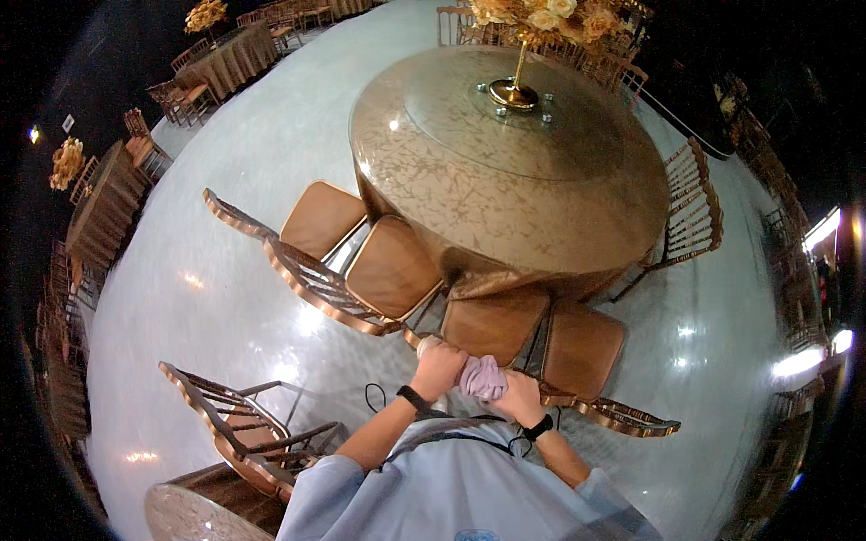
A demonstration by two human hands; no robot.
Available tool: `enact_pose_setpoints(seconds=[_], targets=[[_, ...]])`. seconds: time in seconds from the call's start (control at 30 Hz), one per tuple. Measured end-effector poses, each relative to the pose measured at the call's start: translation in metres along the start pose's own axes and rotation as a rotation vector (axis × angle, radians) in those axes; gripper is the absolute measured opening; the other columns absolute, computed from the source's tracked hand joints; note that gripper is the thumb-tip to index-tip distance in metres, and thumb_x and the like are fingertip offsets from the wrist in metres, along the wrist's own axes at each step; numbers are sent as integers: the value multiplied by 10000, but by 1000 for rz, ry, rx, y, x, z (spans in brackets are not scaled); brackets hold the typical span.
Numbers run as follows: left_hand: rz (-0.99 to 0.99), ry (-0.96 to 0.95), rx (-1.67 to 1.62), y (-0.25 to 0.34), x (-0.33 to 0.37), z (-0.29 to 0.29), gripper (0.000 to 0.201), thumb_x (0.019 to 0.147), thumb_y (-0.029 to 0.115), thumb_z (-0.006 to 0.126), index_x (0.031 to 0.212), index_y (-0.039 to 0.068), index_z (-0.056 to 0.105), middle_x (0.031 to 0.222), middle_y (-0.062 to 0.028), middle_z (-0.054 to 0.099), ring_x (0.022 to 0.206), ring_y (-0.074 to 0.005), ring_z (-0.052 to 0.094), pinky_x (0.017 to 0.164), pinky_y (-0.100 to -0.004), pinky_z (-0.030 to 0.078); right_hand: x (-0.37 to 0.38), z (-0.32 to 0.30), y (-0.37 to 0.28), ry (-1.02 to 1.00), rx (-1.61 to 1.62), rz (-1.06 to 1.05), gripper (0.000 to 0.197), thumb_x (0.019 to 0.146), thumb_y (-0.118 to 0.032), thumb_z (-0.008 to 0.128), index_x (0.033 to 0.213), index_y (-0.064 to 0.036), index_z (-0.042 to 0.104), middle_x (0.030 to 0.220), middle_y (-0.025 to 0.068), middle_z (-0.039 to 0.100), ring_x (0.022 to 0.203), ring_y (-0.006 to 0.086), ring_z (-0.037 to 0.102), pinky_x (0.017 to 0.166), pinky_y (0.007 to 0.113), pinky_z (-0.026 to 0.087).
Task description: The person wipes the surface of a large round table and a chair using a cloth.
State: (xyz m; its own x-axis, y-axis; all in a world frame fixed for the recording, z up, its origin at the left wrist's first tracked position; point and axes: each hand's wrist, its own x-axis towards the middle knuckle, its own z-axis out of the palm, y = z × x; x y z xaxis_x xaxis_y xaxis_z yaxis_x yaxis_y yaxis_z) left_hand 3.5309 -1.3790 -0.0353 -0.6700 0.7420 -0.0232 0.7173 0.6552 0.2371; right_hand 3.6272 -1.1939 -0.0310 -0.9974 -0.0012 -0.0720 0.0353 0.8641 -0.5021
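Note:
A crumpled pinkish cloth [483, 377] is bunched between my two hands, over the top of a chair back. My left hand [439, 368] is closed around its left end, with a paler bit of fabric showing above the knuckles. On the other side my right hand [520, 398] is closed at the cloth's right end. Whether the fingers also grip the chair's rail underneath is hidden. Below the hands and toward the table lies that chair's brown seat [496, 326]. To its right stands another brown-seated chair [582, 350], its gold back close to my right hand.
A round table [505, 198] with a patterned cloth stands ahead, bearing a gold flower centerpiece [514, 95]. Two chairs [392, 266] are tucked at its left, one chair [693, 203] at its right. Behind left are another chair [239, 433] and a table edge [194, 514].

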Motion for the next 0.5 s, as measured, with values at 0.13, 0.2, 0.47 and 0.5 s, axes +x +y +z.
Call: enact_pose_setpoints(seconds=[0.13, 0.2, 0.47, 0.5], targets=[[-41, -161, -4, -8, 15, 5, 196, 647, 303, 680, 698, 114, 660, 689, -117, 658, 651, -298, 647, 607, -425, 489, 2, -5, -6, -31, -35, 23, 418, 584, -419, 769, 763, -62, 647, 771, 151, 653, 730, 361, 630, 632, 440, 506], [36, -200, -38, -16, 21, 5, 243, 648, 355, 685, 731, 127, 664, 704, -115, 664, 659, -303, 655, 578, -433, 494, 0, 6, 4, 8, -28, 4, 413, 586, -421, 769, 762, -66, 650, 768, 149, 653, 723, 359, 631, 629, 440, 505], [154, -205, -46, -18, 15, -17, 277, 686, 476, 653, 821, 233, 663, 729, -70, 672, 665, -299, 658, 547, -419, 509, -11, 22, 10, 77, -118, -19, 323, 668, -365, 715, 724, -56, 637, 702, 160, 642, 669, 340, 636, 578, 429, 502], [157, -179, -43, -20, 14, -10, 257, 689, 467, 657, 821, 247, 664, 727, -55, 672, 661, -294, 656, 549, -418, 506, -11, 24, 12, 92, -110, -10, 323, 668, -365, 715, 724, -56, 637, 702, 160, 642, 669, 340, 636, 578, 429, 502]])
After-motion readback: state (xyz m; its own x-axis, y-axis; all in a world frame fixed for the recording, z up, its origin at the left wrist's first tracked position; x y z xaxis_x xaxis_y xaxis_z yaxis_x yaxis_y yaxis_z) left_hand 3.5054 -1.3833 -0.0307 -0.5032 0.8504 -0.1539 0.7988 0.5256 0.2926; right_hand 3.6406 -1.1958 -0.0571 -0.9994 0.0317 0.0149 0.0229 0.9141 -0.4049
